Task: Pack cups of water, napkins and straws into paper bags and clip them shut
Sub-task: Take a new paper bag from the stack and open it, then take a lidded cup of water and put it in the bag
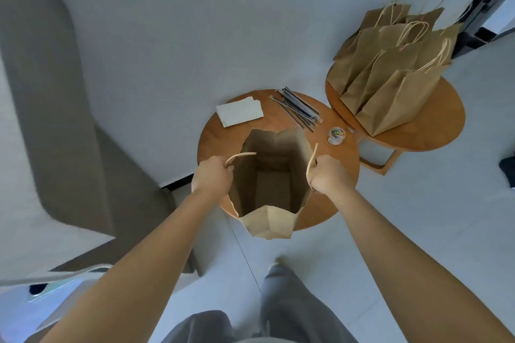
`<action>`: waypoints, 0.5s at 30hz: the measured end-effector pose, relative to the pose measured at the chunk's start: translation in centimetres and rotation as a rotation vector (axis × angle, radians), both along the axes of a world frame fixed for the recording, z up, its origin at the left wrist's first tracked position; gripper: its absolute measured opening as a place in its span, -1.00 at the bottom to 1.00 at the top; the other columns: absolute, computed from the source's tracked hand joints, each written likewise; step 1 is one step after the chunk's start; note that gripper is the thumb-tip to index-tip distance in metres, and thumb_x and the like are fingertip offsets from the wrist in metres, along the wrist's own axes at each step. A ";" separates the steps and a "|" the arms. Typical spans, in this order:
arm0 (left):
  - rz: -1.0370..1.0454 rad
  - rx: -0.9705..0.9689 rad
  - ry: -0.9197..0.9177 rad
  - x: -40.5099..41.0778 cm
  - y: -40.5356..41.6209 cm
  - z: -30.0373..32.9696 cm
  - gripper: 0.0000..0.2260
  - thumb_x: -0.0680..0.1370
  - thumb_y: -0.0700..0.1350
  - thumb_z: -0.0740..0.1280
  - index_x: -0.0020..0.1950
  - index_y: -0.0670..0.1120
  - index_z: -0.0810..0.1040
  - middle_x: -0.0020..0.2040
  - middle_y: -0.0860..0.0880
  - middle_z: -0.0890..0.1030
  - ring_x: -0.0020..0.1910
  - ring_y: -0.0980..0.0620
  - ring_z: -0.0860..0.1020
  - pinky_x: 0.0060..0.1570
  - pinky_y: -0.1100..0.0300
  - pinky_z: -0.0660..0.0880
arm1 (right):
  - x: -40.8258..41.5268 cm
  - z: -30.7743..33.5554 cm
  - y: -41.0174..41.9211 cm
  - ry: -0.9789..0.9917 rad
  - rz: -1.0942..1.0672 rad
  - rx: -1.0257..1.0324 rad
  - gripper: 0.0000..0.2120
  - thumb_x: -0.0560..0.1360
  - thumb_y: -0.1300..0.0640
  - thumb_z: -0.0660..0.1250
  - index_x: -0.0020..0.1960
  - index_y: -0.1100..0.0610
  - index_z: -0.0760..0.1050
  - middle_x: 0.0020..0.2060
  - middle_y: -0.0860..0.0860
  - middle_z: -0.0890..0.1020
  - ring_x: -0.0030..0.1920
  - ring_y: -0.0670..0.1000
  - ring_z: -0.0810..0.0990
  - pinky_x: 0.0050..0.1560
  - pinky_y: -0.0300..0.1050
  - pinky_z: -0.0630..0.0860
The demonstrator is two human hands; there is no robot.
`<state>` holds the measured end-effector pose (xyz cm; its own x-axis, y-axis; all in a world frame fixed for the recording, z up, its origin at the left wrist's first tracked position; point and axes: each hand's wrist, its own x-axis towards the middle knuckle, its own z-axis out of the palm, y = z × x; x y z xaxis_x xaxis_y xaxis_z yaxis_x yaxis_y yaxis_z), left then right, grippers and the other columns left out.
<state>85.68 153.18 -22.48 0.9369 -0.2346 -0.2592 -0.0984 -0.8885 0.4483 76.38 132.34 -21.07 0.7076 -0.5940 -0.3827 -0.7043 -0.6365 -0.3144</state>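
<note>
Both hands are pulling the paper bag [271,184] open over the tabletop [331,164]: left hand [212,175] and right hand [328,174] each gripping a handle. Keeping the pull even should square the mouth for loading.

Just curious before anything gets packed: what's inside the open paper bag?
Nothing visible: the open paper bag shows only bare brown walls and floor. Both hands hold its handles. The near wall hides the closest inside corner.
</note>
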 end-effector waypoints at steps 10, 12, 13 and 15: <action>0.131 0.027 -0.027 4.1 -6.3 -1.2 -0.82 0.62 -0.02 0.20 -0.13 -0.04 0.49 -0.29 0.02 0.52 -0.34 0.08 0.50 -0.41 0.29 0.34 | 4.7 -3.1 -4.2 0.040 0.058 0.142 -0.85 0.55 0.11 0.23 -0.13 0.16 0.50 -0.29 0.02 0.54 -0.31 -0.02 0.53 -0.45 -0.27 0.35; 0.146 0.035 -0.024 4.4 -6.6 -1.1 -0.81 0.61 -0.02 0.20 -0.12 -0.05 0.50 -0.28 0.02 0.52 -0.34 0.08 0.49 -0.43 0.31 0.30 | 4.8 -3.4 -4.6 0.057 0.056 0.187 -0.80 0.55 0.06 0.24 -0.12 0.17 0.51 -0.28 0.04 0.56 -0.27 0.01 0.57 -0.42 -0.25 0.39; 0.141 0.040 -0.023 4.4 -6.8 -1.1 -0.82 0.61 -0.01 0.20 -0.11 -0.05 0.51 -0.27 0.02 0.52 -0.34 0.09 0.49 -0.44 0.31 0.29 | 4.9 -3.3 -4.7 0.049 0.055 0.197 -0.78 0.55 0.01 0.24 -0.11 0.17 0.50 -0.27 0.04 0.56 -0.24 0.01 0.57 -0.37 -0.23 0.42; 0.121 0.048 -0.014 4.4 -7.0 -0.8 -0.83 0.59 0.02 0.23 -0.11 -0.03 0.49 -0.24 0.03 0.54 -0.32 0.09 0.49 -0.45 0.33 0.28 | 5.1 -2.8 -4.7 0.013 0.055 0.187 -0.74 0.55 -0.06 0.22 -0.08 0.15 0.46 -0.23 0.01 0.55 -0.16 0.02 0.58 -0.28 -0.23 0.44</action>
<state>90.08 146.19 -23.29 0.9612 -0.1077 -0.2538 0.0043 -0.9146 0.4044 81.49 127.61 -23.90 0.7312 -0.4723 -0.4922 -0.6750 -0.6051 -0.4222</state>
